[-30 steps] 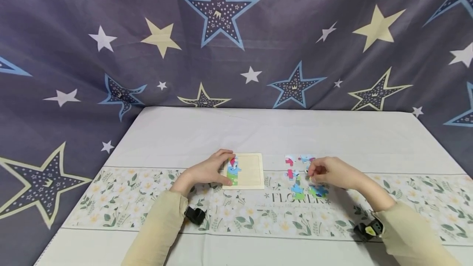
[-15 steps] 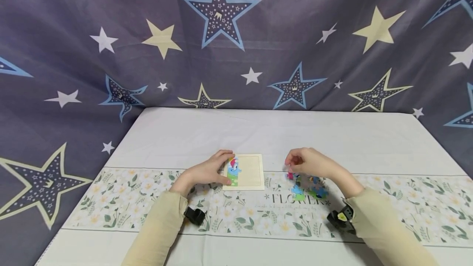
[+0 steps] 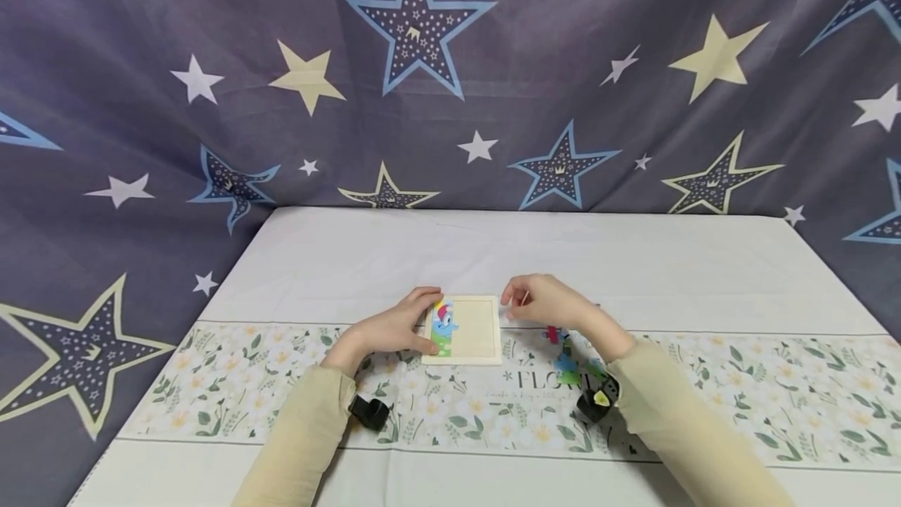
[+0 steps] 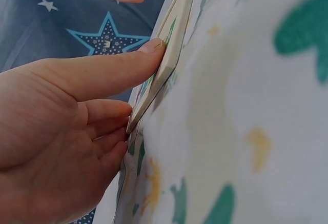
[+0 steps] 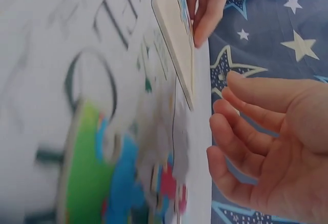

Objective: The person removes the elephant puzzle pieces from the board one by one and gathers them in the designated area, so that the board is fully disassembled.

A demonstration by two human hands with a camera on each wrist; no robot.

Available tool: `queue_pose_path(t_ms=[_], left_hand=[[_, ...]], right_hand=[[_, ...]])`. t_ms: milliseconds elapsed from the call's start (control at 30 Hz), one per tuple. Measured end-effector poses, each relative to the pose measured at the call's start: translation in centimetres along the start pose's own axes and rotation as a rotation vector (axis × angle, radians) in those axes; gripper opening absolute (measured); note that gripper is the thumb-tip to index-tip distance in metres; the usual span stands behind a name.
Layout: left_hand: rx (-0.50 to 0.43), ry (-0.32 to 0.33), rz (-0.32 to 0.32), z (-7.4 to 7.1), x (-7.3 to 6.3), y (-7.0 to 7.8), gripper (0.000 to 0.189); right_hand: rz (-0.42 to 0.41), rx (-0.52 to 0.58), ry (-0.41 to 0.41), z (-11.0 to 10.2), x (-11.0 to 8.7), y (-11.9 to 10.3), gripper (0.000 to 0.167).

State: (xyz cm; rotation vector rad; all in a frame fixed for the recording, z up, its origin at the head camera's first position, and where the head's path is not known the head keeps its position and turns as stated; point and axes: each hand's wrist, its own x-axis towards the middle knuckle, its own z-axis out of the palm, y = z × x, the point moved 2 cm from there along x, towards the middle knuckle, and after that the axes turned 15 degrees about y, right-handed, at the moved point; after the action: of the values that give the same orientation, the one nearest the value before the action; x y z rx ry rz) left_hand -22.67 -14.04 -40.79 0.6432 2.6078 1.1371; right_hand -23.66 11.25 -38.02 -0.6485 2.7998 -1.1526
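My left hand (image 3: 394,325) grips the left end of a pale wooden puzzle tray (image 3: 476,361), thumb at its near edge and fingers at its far edge. In the left wrist view the thumb (image 4: 118,70) lies over the tray's edge. A strip of joined pieces (image 3: 443,327), red, blue and green, fills the tray's left part; bare wood shows on its right. My right hand (image 3: 552,303) is just off the tray's far right corner, pinching a small puzzle piece mostly hidden by the fingers. In the right wrist view its fingers (image 5: 233,142) are curled.
Several loose puzzle pieces (image 3: 565,364) lie right of the tray, partly under the right forearm; green and blue ones (image 5: 89,167) show close up in the right wrist view. A flower-printed cloth (image 3: 479,421) covers the table. A star-patterned curtain (image 3: 493,45) hangs behind.
My right hand has moved left from the loose pieces, past the far left one, to the tray's right side. My left hand and the tray have stayed in place.
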Motion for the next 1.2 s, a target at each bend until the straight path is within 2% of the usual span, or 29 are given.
queue_pose_path(t_ms=[167, 300, 600, 833, 1200], left_hand=[[-0.003, 0.002, 0.009, 0.0, 0.1, -0.1, 0.087], [-0.002, 0.006, 0.014, -0.1, 0.2, -0.3, 0.087], [0.018, 0.012, 0.026, -0.2, 0.1, -0.2, 0.087], [0.012, 0.005, 0.012, -0.1, 0.3, -0.2, 0.089], [0.003, 0.010, 0.003, -0.1, 0.2, -0.3, 0.089]], right_hand=[[-0.024, -0.019, 0.018, 1.1, 1.1, -1.0, 0.014], [-0.011, -0.033, 0.027, 2.2, 1.9, -2.2, 0.017], [0.017, -0.178, 0.029, 5.0, 3.9, -4.2, 0.025], [0.006, -0.233, 0.029, 6.2, 4.5, -4.7, 0.025], [0.015, -0.259, 0.029, 6.7, 4.7, -4.8, 0.026]])
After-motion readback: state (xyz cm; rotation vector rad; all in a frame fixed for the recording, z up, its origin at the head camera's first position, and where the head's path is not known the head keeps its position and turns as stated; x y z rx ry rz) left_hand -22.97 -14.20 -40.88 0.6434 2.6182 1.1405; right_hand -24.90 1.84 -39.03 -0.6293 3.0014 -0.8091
